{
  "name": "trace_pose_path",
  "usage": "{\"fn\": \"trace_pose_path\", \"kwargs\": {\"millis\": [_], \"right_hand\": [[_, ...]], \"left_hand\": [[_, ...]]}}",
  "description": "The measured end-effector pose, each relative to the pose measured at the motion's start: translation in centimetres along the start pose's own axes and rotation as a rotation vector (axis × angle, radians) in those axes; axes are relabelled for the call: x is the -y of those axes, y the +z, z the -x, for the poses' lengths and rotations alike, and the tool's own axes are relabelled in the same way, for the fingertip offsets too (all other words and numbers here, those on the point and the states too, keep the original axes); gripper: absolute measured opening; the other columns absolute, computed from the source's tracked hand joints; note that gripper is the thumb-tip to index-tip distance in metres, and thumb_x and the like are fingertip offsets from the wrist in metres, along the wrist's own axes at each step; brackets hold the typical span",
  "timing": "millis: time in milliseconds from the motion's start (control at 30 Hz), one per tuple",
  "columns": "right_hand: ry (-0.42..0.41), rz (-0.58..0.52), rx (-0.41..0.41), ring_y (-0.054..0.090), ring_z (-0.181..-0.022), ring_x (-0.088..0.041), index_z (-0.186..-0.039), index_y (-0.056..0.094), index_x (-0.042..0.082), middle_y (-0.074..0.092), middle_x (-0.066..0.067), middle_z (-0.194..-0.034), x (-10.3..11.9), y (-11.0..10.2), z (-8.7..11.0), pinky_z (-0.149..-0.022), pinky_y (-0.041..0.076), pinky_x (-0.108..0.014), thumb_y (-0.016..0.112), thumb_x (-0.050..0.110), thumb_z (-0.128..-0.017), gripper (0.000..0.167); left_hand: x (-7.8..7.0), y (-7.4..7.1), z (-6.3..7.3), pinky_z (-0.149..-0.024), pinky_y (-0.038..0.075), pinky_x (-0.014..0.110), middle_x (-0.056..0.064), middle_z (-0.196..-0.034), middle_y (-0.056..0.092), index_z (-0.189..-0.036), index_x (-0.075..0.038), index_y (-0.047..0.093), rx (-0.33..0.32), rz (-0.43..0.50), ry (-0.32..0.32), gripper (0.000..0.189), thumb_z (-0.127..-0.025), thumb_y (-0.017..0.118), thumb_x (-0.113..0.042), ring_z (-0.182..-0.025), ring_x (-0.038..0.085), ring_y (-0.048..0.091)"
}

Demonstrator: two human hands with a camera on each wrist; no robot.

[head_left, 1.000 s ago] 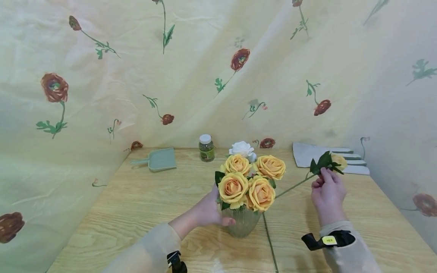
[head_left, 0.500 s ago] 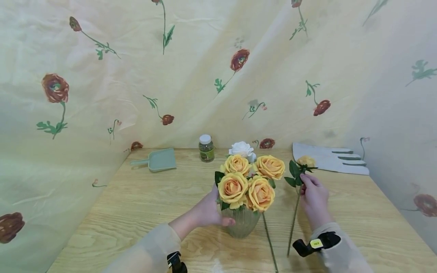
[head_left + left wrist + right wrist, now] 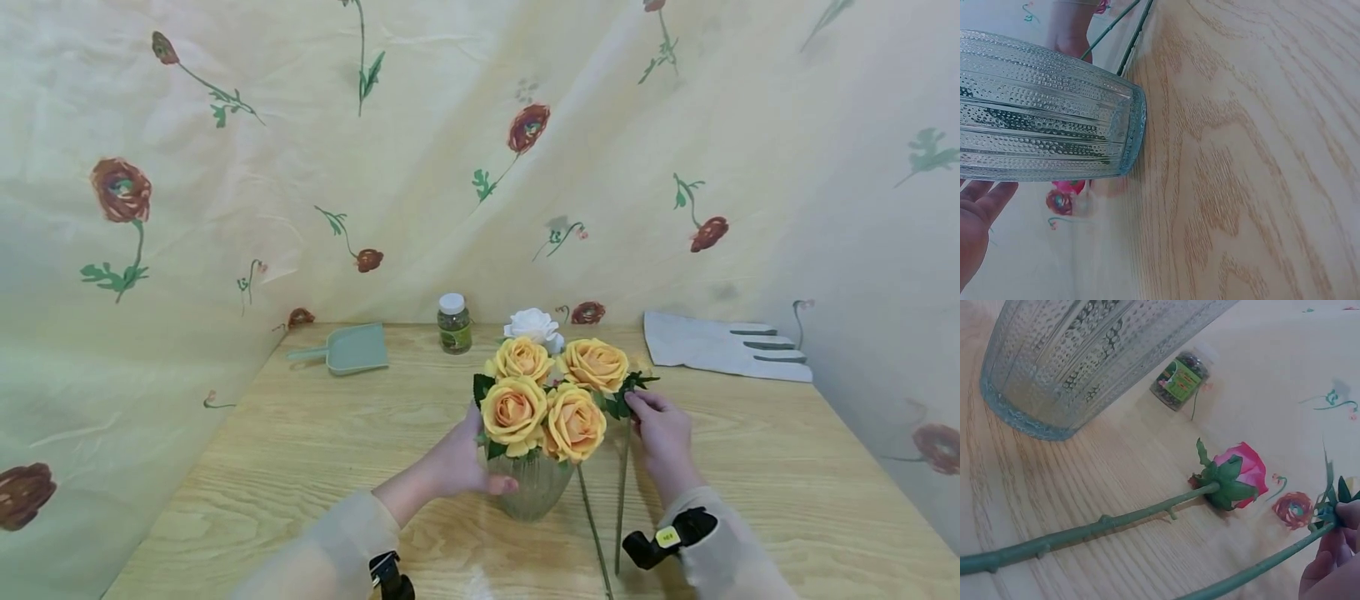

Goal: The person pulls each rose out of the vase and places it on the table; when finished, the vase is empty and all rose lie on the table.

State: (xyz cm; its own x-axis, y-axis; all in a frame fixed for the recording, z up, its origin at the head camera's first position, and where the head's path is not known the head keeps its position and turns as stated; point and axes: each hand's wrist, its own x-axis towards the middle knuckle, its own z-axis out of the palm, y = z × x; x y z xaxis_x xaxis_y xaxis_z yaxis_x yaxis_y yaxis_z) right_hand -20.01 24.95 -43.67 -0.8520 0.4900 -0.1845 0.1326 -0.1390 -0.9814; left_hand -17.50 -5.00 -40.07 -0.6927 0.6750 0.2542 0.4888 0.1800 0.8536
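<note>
A ribbed glass vase (image 3: 534, 493) stands upright on the wooden table, with several yellow roses (image 3: 514, 410) and a white rose (image 3: 532, 327) above its mouth. My left hand (image 3: 456, 463) holds its left side, thumb at the front. In the left wrist view, fingers (image 3: 999, 195) touch the glass. Right of the vase, my right hand (image 3: 663, 429) pinches a yellow rose's green stem (image 3: 623, 500) just below its leaves; the bloom is mostly hidden behind the bouquet. A pink rose (image 3: 1242, 478) lies on the table beside the vase in the right wrist view.
A lidded jar (image 3: 454, 327) stands behind the vase. The green dustpan (image 3: 357, 348) lies at the back left, and a pale glove (image 3: 708, 343) at the back right. A flower-patterned cloth (image 3: 420, 167) hangs behind the table.
My right hand has brought the yellow rose leftward from near the glove to the vase's right side. Its stem has swung from slanting to nearly vertical in the head view. The left hand stays put.
</note>
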Motion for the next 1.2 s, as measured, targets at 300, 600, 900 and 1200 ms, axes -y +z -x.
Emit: {"fn": "trace_pose_path", "kwargs": {"millis": [300, 600, 900, 1200], "right_hand": [[-0.047, 0.312, 0.076, 0.052, -0.103, -0.017, -0.125, 0.056, -0.001, 0.059, -0.01, -0.116, -1.4, 0.4, -0.2, -0.085, 0.045, -0.028, 0.06, 0.025, -0.091, 0.043], [-0.122, 0.476, 0.111, 0.055, -0.079, -0.016, -0.115, 0.06, -0.002, 0.063, -0.01, -0.092, -2.5, 0.7, 0.3, -0.067, 0.045, -0.025, 0.06, 0.022, -0.09, 0.034], [-0.107, 0.441, 0.169, 0.054, -0.058, -0.009, -0.112, 0.057, -0.003, 0.06, -0.003, -0.085, -2.7, 0.6, 0.4, -0.051, 0.048, -0.025, 0.059, 0.019, -0.092, 0.03], [-0.103, 0.46, 0.211, 0.054, -0.062, -0.011, -0.114, 0.057, -0.006, 0.06, -0.005, -0.086, -2.2, 0.6, 1.0, -0.053, 0.048, -0.025, 0.059, 0.018, -0.091, 0.033]], "left_hand": [[0.0, 0.0, 0.0, -0.104, 0.034, 0.042, -0.004, -0.152, 0.02, -0.147, -0.036, -0.01, -0.006, -0.007, -0.016, 0.117, -0.065, 0.065, -0.072, -0.134, 0.015, 0.028], [0.0, 0.0, 0.0, -0.105, 0.032, 0.042, -0.005, -0.151, 0.02, -0.146, -0.037, -0.01, -0.004, 0.0, -0.024, 0.117, -0.065, 0.066, -0.072, -0.134, 0.014, 0.028], [0.0, 0.0, 0.0, -0.105, 0.032, 0.043, -0.007, -0.151, 0.021, -0.146, -0.037, -0.01, -0.002, 0.02, -0.01, 0.117, -0.065, 0.065, -0.073, -0.134, 0.014, 0.028], [0.1, 0.0, 0.0, -0.103, 0.035, 0.041, -0.005, -0.152, 0.019, -0.146, -0.036, -0.011, 0.0, 0.015, -0.008, 0.116, -0.066, 0.063, -0.073, -0.134, 0.014, 0.028]]}}
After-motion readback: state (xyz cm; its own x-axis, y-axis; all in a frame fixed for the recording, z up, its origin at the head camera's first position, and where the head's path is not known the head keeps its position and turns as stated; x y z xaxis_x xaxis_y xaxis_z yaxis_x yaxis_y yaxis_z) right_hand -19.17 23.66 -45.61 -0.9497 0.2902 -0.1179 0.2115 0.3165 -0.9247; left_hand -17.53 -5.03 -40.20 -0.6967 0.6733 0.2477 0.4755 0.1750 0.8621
